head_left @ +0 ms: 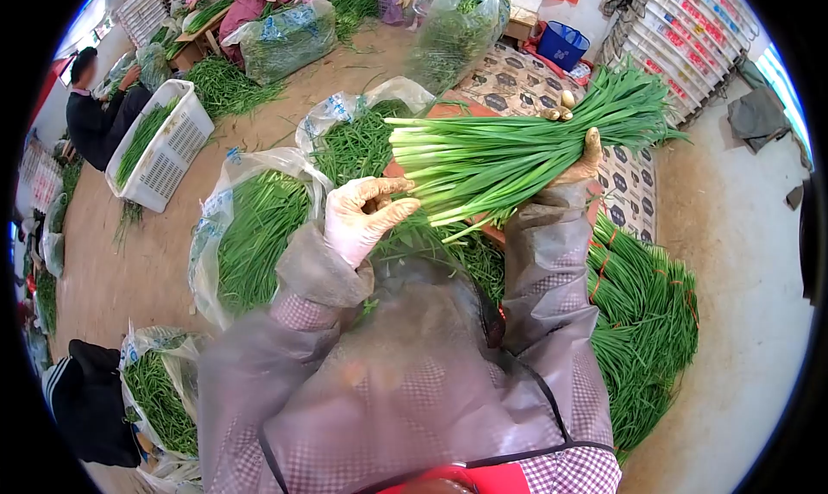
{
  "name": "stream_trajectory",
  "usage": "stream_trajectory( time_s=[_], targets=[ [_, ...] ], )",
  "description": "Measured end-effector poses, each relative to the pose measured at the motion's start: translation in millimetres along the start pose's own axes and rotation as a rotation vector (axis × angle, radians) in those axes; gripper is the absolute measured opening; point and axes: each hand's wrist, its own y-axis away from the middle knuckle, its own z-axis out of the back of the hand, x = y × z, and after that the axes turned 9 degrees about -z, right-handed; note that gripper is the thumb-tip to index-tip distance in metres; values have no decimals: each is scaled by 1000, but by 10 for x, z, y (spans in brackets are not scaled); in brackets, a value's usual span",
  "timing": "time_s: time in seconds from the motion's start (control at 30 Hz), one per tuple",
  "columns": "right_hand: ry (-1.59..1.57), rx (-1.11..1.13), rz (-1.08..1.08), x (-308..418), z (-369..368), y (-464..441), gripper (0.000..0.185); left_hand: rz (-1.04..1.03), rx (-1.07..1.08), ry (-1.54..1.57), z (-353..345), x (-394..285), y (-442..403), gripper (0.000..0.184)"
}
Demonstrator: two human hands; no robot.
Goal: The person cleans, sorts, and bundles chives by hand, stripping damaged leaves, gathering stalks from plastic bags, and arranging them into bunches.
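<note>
A thick bunch of garlic chives [517, 153] lies across in front of me, pale cut ends to the left and green leaf tips to the right. My right hand [588, 159], in a soiled glove, is wrapped round its leafy part from below, thumb up on the near side. At the pale ends, my left hand [366, 216], in a whitish glove, has thumb and forefinger pinched at the edge stalks. Its other fingers are curled. Below the bunch, a reddish board [448, 109] shows in part.
Clear bags of loose chives [263, 235] stand to my left. Tied chive bundles [642, 322] are piled at my right. A white crate [168, 153] stands by a seated person [99, 106]. A blue basket [563, 46] and stacked white trays [690, 33] are at the back.
</note>
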Motion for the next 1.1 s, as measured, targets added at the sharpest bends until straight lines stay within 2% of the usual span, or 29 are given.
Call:
stream_trajectory(
  time_s=[0.07,0.1,0.23,0.33,0.4,0.47,0.53,0.6,0.67,0.7,0.73,0.8,0.83,0.87,0.93,1.0,1.03,1.07,1.1],
  targets=[
    [17,5,-40,-33,-5,-6,61,-235,-98,-114,-46,89,-6,23],
    [67,-22,-21,-74,-51,-3,61,-259,-86,-209,-20,88,-2,20],
    [66,-15,-32,-131,-91,-20,60,-265,-88,-269,54,133,25,15],
    [66,-41,-11,-156,-102,-30,59,-244,-14,-339,176,103,64,12],
    [56,-51,8,-147,-87,-45,58,-148,18,-231,357,177,96,12],
    [51,-61,31,-92,-38,-66,57,-146,33,-215,626,203,124,11],
    [43,-139,63,27,50,-77,56,-95,-44,-258,974,264,171,12],
    [6,-166,117,164,141,-82,56,93,-226,-102,1404,608,186,14],
    [43,-215,112,315,252,-34,58,121,-384,-162,1674,955,193,16],
    [49,-214,117,331,252,-17,58,205,-387,-117,1724,1042,165,15],
    [28,-259,126,351,248,1,57,204,-383,-110,1706,1152,130,15],
    [14,-305,135,367,223,31,56,201,-239,-219,1558,1234,26,18],
    [37,-314,122,354,215,48,57,171,-165,-216,1509,1317,-29,26],
    [60,-323,109,337,201,62,57,172,-162,-212,1422,1244,-102,26],
    [50,-255,69,308,182,86,58,-28,31,-241,1126,902,-247,25],
    [7,-178,75,237,171,70,56,-24,71,-43,756,519,-351,22],
    [24,-190,63,160,-21,91,55,-90,73,142,610,515,-375,21],
    [27,-191,74,133,-29,90,55,-188,8,180,450,381,-372,17],
    [36,-228,79,126,-26,92,53,-267,-15,70,367,242,-360,16]
  ],
)
